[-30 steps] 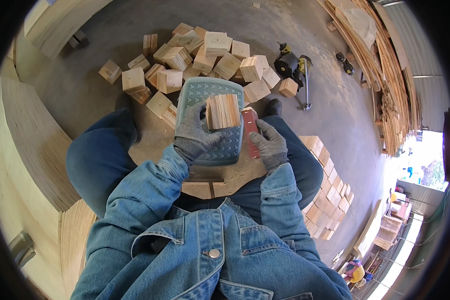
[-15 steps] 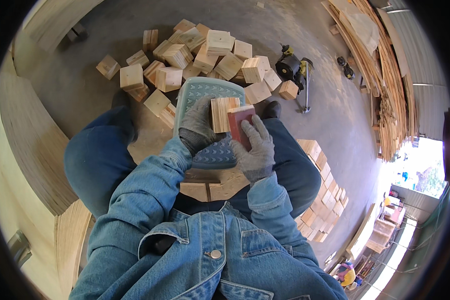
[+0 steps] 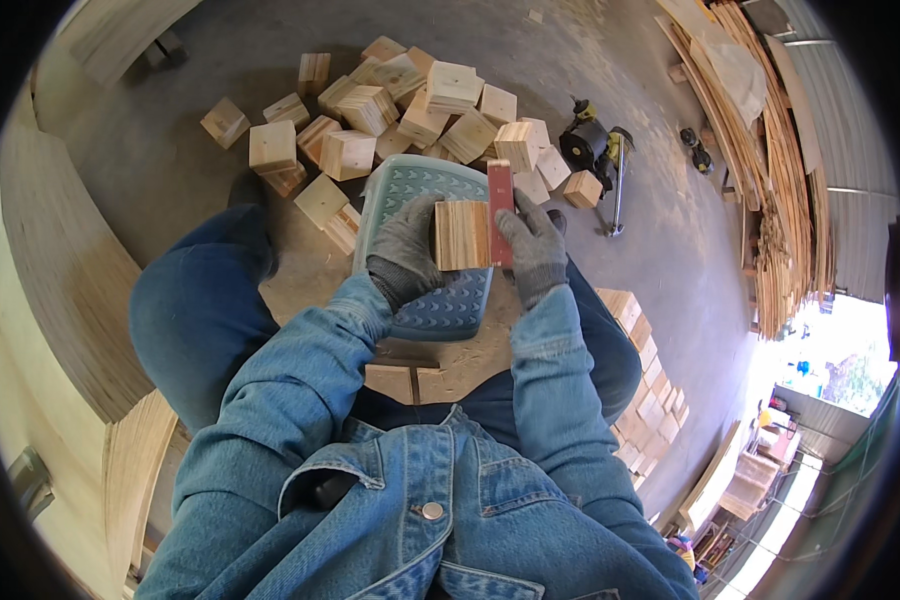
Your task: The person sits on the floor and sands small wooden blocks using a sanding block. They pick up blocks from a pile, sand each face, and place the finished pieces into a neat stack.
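Note:
My left hand [image 3: 406, 245], in a grey knitted glove, grips a square wooden block [image 3: 462, 236] by its left side, over the light blue plastic stool between my knees. Striped, layered grain shows on the block's upturned face. In my gloved right hand [image 3: 532, 247] is a sanding block [image 3: 501, 213], flat and reddish-brown. It stands on edge along the wooden block's right side, looking pressed against it. The stool's patterned top [image 3: 432, 180] shows behind both hands.
Loose wooden blocks [image 3: 370, 107] lie heaped on the floor beyond the stool. Right of them lies a yellow-black power tool [image 3: 592, 145]. More blocks [image 3: 646, 400] are stacked in rows by my right knee. Long boards [image 3: 782, 180] pile up along the right wall.
The sanding block has turned from slanted to upright along the wooden block's right side. My right hand has moved slightly right and up with it. The wooden block has shifted a little right.

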`<action>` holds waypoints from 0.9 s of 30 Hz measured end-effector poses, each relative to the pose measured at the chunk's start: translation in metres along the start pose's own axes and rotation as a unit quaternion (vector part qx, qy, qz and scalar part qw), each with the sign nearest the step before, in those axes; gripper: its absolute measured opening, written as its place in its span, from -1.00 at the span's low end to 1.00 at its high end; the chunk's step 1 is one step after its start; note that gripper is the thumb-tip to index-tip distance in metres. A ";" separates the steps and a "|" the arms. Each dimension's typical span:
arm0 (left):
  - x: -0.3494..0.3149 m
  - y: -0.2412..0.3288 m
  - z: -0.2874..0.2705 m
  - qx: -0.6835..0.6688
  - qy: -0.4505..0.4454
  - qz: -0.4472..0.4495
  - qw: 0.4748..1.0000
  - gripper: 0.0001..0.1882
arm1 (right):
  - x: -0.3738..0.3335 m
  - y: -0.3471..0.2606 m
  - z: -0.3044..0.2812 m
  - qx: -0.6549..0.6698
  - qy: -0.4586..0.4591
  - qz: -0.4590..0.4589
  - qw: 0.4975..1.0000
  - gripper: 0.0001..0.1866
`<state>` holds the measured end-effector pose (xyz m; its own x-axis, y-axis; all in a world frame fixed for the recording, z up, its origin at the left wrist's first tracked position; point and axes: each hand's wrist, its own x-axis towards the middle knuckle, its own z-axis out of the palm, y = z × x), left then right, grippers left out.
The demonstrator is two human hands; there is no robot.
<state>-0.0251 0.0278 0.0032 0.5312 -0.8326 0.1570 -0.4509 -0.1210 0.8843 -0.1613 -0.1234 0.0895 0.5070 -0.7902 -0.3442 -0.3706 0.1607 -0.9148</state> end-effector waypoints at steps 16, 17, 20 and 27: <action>0.004 0.000 0.003 0.029 -0.023 -0.012 0.999 0.05 | -0.034 0.013 -0.011 0.053 -0.005 -0.020 0.998 -0.39; 0.002 -0.001 0.004 0.020 -0.018 -0.009 1.000 0.08 | -0.013 0.010 -0.011 0.047 -0.016 -0.029 0.998 -0.39; 0.000 -0.005 0.005 -0.002 -0.019 -0.007 1.000 0.15 | 0.025 -0.006 0.001 0.045 -0.018 -0.012 0.999 -0.40; 0.001 -0.005 0.005 0.003 -0.019 -0.016 1.000 0.11 | -0.015 0.012 -0.006 -0.128 0.017 -0.101 0.986 -0.36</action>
<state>-0.0258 0.0245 -0.0027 0.5168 -0.8487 0.1119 -0.4383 -0.1501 0.8862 -0.1782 -0.1128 0.0847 0.5665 -0.8106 -0.1484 -0.4511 -0.1543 -0.8791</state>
